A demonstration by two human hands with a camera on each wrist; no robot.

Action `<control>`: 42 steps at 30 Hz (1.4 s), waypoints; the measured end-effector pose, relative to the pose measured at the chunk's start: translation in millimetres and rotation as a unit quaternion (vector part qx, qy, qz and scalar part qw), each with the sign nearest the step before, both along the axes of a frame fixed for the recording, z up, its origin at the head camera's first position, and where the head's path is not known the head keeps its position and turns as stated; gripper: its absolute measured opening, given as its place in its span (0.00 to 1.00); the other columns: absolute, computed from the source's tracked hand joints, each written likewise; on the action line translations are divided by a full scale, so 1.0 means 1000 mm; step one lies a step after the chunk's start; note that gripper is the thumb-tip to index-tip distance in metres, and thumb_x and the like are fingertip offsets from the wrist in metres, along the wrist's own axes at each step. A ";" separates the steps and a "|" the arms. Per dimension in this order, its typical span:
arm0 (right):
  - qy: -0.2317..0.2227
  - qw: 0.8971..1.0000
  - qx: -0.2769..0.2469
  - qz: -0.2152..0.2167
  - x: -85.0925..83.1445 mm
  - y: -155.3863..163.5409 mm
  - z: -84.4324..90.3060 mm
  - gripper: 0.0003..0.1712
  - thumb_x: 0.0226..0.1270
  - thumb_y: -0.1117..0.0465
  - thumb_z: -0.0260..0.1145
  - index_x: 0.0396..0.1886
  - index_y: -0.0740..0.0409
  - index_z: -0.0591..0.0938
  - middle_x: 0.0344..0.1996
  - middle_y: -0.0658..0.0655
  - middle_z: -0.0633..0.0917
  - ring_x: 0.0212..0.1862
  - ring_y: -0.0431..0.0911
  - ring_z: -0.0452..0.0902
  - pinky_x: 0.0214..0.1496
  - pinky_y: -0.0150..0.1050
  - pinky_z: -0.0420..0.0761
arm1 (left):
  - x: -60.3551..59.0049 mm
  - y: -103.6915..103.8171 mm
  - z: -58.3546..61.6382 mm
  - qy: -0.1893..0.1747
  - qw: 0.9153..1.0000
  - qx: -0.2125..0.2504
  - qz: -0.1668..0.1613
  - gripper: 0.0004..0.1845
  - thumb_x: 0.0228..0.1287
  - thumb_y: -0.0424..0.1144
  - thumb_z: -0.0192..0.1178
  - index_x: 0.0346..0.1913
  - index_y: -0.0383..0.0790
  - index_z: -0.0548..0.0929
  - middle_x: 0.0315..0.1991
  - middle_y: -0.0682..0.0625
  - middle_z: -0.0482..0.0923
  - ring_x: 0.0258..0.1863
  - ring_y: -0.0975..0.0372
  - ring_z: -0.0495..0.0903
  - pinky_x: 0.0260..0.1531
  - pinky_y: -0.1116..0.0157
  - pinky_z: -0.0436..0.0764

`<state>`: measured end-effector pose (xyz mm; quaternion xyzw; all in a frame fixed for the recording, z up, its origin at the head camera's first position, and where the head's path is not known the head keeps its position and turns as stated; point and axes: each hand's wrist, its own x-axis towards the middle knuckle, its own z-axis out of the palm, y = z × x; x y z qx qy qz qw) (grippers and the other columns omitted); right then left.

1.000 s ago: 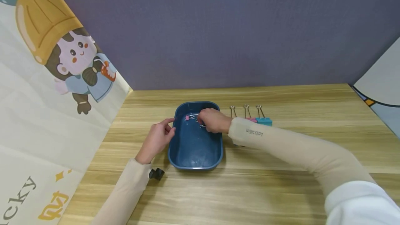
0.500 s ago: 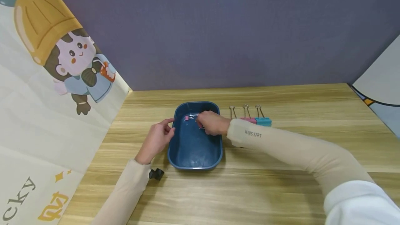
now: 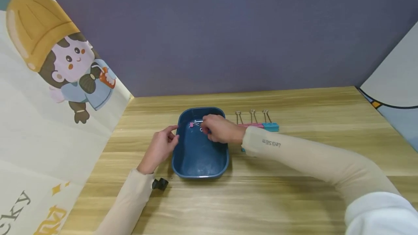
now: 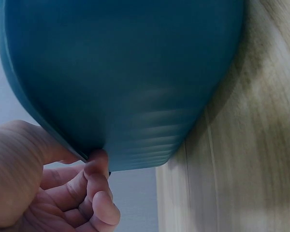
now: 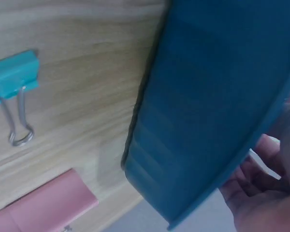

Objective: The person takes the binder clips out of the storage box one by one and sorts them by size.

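A deep blue plastic tray sits on the wooden table. My left hand pinches its left rim between thumb and index finger; the left wrist view shows the tray's outer wall beside it. Reaching over the right rim, my right hand has curled fingers inside the tray. A small dark bit, apparently a binder clip, shows at its fingertips, mostly hidden. To the left of those fingers lies a tiny pink binder clip with silver handles. Another silver wire loop shows just below the fingertips.
Right of the tray stand large binder clips, pink and teal, handles pointing to the back. Another teal clip is partly hidden by the right sleeve. A black object is by the left wrist. A grey-purple panel rises behind the table.
My right hand has shifted slightly right relative to the tray, uncovering a silver loop below the fingers. My left hand keeps its hold on the rim. The head view has turned slightly.
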<state>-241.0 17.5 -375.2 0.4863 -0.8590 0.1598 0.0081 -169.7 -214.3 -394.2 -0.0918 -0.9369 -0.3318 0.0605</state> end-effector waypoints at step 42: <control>0.024 0.987 -0.103 -0.124 0.035 0.159 -0.005 0.10 0.48 0.73 0.71 0.25 0.55 0.80 0.27 0.49 0.76 0.29 0.44 0.72 0.30 0.37 0.74 | 0.000 -0.003 -0.001 0.004 1.000 -0.011 -0.003 0.19 0.63 0.32 0.59 0.56 0.28 0.76 0.23 0.50 0.76 0.18 0.62 0.73 0.19 0.67 0.74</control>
